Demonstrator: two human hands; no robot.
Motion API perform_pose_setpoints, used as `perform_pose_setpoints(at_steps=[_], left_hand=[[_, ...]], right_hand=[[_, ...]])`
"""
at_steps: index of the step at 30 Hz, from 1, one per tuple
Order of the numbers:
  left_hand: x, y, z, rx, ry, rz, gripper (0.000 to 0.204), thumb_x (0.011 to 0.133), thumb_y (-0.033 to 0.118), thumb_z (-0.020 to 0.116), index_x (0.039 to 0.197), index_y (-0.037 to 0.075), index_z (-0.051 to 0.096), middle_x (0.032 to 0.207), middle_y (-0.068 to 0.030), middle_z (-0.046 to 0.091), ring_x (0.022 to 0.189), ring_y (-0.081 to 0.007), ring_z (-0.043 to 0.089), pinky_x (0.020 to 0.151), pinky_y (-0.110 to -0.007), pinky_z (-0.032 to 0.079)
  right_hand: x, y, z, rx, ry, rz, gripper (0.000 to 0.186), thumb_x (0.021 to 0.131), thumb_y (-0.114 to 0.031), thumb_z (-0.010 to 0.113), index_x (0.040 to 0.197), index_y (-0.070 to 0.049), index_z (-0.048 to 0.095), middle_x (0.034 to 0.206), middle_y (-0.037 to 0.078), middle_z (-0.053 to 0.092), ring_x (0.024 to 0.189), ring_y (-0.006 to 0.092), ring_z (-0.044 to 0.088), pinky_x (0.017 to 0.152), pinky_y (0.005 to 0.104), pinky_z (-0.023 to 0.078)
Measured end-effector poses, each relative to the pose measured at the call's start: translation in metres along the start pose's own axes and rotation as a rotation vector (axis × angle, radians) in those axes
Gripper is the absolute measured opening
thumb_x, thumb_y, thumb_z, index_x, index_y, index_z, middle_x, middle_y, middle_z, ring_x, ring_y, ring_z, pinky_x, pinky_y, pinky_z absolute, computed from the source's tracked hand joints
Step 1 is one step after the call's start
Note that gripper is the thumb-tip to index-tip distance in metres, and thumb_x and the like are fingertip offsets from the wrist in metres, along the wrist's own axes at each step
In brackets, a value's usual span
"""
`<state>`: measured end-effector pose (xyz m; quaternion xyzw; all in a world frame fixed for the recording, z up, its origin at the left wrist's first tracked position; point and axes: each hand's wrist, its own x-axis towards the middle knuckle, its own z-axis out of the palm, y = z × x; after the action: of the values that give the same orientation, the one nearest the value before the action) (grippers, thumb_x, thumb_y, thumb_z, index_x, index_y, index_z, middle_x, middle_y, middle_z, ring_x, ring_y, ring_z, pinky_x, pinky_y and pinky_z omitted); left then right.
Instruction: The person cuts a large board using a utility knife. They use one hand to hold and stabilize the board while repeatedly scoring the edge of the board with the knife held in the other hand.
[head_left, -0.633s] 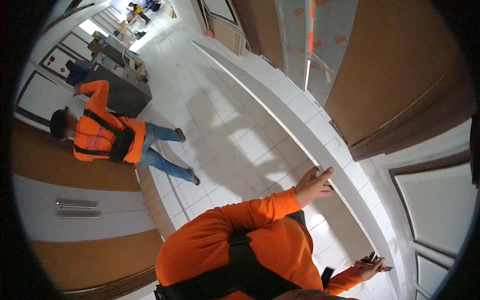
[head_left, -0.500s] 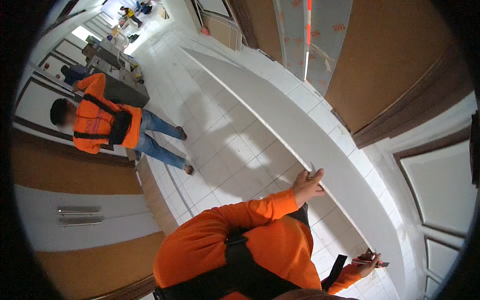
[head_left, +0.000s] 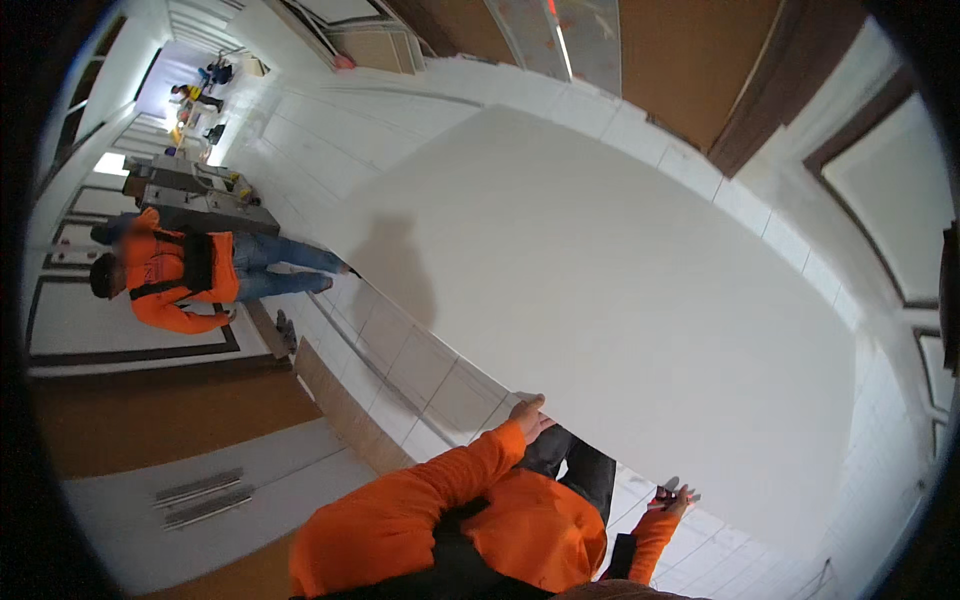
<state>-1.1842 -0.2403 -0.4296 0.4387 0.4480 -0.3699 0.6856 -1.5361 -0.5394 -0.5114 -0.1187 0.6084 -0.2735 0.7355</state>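
Observation:
A large pale board (head_left: 620, 300) lies tilted toward me, its wide flat face showing above the tiled floor. My left hand (head_left: 530, 415) is closed on the near edge of this sheet, thumb on top. Farther right along the same edge is my right hand (head_left: 674, 498), with a small red-and-black utility knife (head_left: 660, 496) in its grip. Some fingers of that hand stretch toward the board; whether they bear its weight I cannot tell.
At the left a co-worker in an orange top (head_left: 185, 270) stands by the board's far corner. Behind are grey cabinets (head_left: 205, 205) and more people far off. A long brown strip (head_left: 345, 410) lies on the floor. Brown panels (head_left: 690, 60) line the right wall.
The board has swung from nearly edge-on to showing its broad face. Both my hands have shifted left in view with its edge. The co-worker's raised arm has come down.

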Motion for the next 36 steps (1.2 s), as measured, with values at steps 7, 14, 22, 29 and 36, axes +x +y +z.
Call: perform_pose_setpoints(at_steps=[7,14,22,29,36], left_hand=[[0.134,-0.095,-0.115,-0.132,0.193,0.046,0.050,0.107,0.024,0.056,0.149,-0.001,0.044,0.150,-0.0147,0.051,0.138,-0.0330,0.051,0.115,-0.046,0.047],[0.228,-0.153,-0.166,-0.065,0.315,0.120,0.055,0.103,0.025,0.063,0.147,-0.003,0.045,0.151,-0.0190,0.051,0.139,-0.0341,0.051,0.117,-0.047,0.043],[0.224,-0.266,-0.332,0.296,0.236,-0.140,0.055,0.106,0.032,0.060,0.150,0.002,0.046,0.138,-0.0239,0.063,0.118,-0.0317,0.068,0.100,-0.042,0.056],[0.097,-0.353,-0.498,0.852,0.505,-0.388,0.052,0.106,0.044,0.057,0.135,0.001,0.059,0.118,-0.0135,0.074,0.097,-0.0227,0.072,0.079,-0.035,0.057],[0.058,-0.383,-0.555,0.746,0.581,-0.503,0.049,0.105,0.046,0.058,0.130,0.004,0.060,0.118,-0.0119,0.074,0.095,-0.0229,0.072,0.081,-0.040,0.056]], right_hand=[[0.088,0.127,-0.107,-0.015,0.091,0.131,0.015,0.101,-0.034,0.068,0.106,-0.021,0.063,0.099,0.006,0.074,0.066,0.0206,0.065,0.044,0.0307,0.048],[0.137,0.195,-0.144,-0.079,0.017,0.173,0.018,0.099,-0.032,0.072,0.106,-0.017,0.063,0.086,0.003,0.070,0.059,0.0175,0.059,0.044,0.0303,0.046],[0.264,0.304,-0.215,-0.048,0.123,0.184,0.016,0.099,-0.020,0.074,0.097,-0.017,0.059,0.097,0.004,0.073,0.075,0.0145,0.067,0.055,0.0271,0.048],[0.340,0.349,-0.245,-0.071,0.022,0.241,0.017,0.100,-0.025,0.072,0.101,-0.012,0.062,0.096,0.005,0.072,0.069,0.0145,0.060,0.058,0.0259,0.051],[0.378,0.369,-0.264,-0.058,0.097,0.241,0.020,0.105,-0.023,0.066,0.106,-0.003,0.066,0.098,0.009,0.070,0.071,0.0183,0.057,0.066,0.0297,0.052]])
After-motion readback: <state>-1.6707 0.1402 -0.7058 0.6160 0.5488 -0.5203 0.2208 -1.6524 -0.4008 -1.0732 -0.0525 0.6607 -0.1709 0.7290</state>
